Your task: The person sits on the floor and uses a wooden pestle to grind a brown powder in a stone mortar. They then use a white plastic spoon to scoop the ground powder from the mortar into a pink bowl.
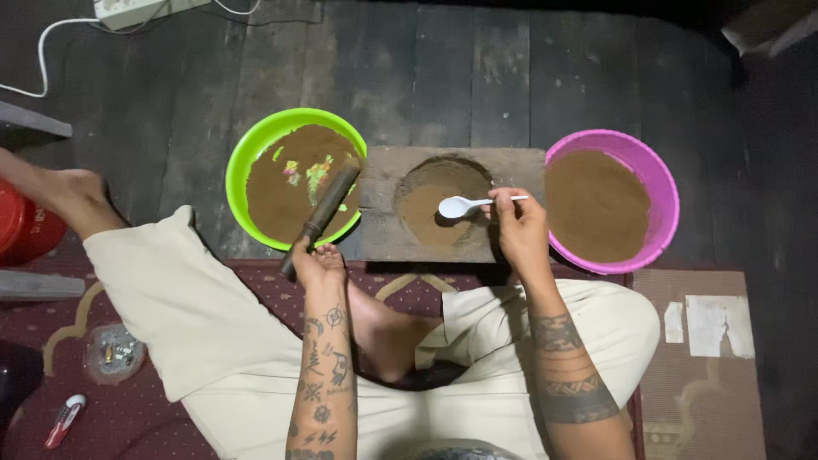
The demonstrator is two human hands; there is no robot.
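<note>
My left hand (317, 262) grips the lower end of a dark wooden pestle (325, 209) whose top rests slanted in a green bowl (247, 149) of brown powder with a few pale flecks. My right hand (516, 226) holds a white plastic spoon (464, 205) by its handle, its bowl lying in the round hollow of a wooden block mortar (383, 234) that holds brown powder. A pink bowl (656, 175) filled with smooth brown powder stands right of the block.
I sit cross-legged in cream trousers (187, 307) on a dark red patterned mat (119, 409) over dark floorboards. A round ashtray (112, 351) and a red-and-white lighter (65, 420) lie at lower left. A red container (21, 230) is at far left; a white power strip (136, 10) at top.
</note>
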